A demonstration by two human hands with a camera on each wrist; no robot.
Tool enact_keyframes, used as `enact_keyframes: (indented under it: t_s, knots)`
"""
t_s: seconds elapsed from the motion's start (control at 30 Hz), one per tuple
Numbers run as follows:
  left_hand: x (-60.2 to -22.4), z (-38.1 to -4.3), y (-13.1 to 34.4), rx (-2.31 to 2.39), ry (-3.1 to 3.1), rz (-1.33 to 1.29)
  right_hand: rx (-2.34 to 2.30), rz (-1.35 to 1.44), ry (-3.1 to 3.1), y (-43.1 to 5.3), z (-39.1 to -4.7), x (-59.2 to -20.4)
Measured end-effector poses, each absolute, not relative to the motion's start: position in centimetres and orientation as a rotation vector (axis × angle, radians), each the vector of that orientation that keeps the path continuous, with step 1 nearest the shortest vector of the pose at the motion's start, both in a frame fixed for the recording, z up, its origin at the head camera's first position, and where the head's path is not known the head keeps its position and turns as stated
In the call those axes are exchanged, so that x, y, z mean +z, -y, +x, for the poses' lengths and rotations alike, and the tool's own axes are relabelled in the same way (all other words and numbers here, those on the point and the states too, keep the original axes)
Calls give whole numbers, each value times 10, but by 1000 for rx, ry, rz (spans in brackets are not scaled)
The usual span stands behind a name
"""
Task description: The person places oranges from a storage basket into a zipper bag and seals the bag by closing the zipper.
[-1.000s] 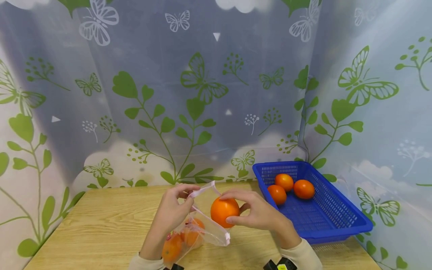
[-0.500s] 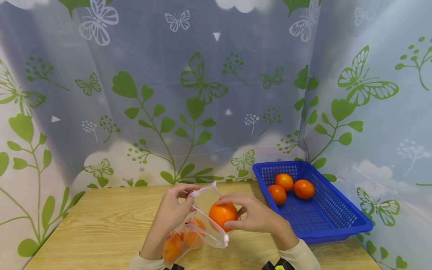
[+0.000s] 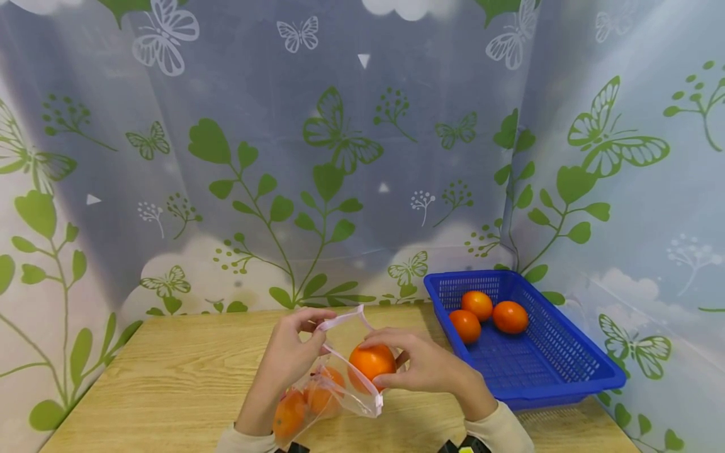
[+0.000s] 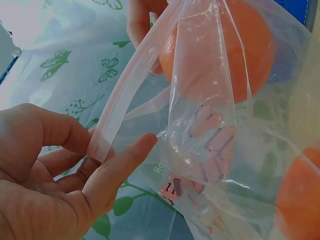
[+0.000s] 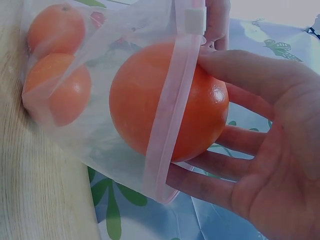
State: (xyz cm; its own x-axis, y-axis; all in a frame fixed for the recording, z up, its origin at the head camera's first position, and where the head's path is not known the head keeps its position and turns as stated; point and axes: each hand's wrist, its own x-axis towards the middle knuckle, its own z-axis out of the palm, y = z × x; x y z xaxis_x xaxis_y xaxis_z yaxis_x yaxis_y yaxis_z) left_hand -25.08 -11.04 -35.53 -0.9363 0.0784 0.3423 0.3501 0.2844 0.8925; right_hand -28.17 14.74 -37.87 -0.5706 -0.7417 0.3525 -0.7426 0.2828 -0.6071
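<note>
In the head view my left hand [image 3: 290, 351] pinches the pink zip edge of a clear zip bag [image 3: 361, 405], and its mouth stands open. Thumb and fingers of my right hand [image 3: 428, 366] grip an orange [image 3: 369, 362] at that mouth. The right wrist view shows the orange [image 5: 212, 112] partly inside, behind the pink strip, with a white slider [image 5: 195, 20] close by. Two more oranges lie at the bottom of the bag, one orange [image 5: 56, 29] against another orange [image 5: 65, 95]. Pink printing [image 4: 212, 142] marks the plastic in the left wrist view.
A blue plastic basket [image 3: 572, 393] stands to the right on the wooden table [image 3: 187, 371]. Three oranges sit in its far left part, one of them an orange [image 3: 510, 317] apart from the side wall. A patterned curtain [image 3: 362, 239] borders the table behind and at the sides.
My right hand has moved the orange slightly left and down, into the bag's mouth. My left hand has stayed in place on the bag's edge.
</note>
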Motion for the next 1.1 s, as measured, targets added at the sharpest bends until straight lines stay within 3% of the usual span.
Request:
enact_keyframes:
  t_s: [0.83, 1.1]
  knots:
    - [-356, -251, 109, -1761, 2262, -358, 1320, 1525, 2566, -144, -282, -380]
    - [-352, -251, 111, -1752, 2225, -357, 1168, 1482, 2533, -145, -280, -378]
